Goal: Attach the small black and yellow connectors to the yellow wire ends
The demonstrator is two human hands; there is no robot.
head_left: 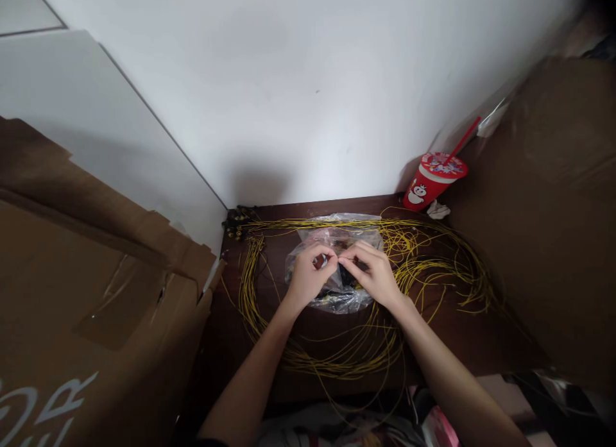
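I am seeing a crinkled, glossy clear plastic bag [337, 267] lying on thin yellow plastic-coated wires [423, 254] over a dark, smooth wooden table [250, 331] mid-frame.

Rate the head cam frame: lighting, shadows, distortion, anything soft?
Head view: dim and unevenly lit, the white wall bright, the dark brown wooden table underexposed. A soft shadow falls on the wall above the hands, left and right. Wide-angle bending at the edges; corners vignette and blur. Glare on the clear crinkled plastic bag; thin yellow wires stay legible.
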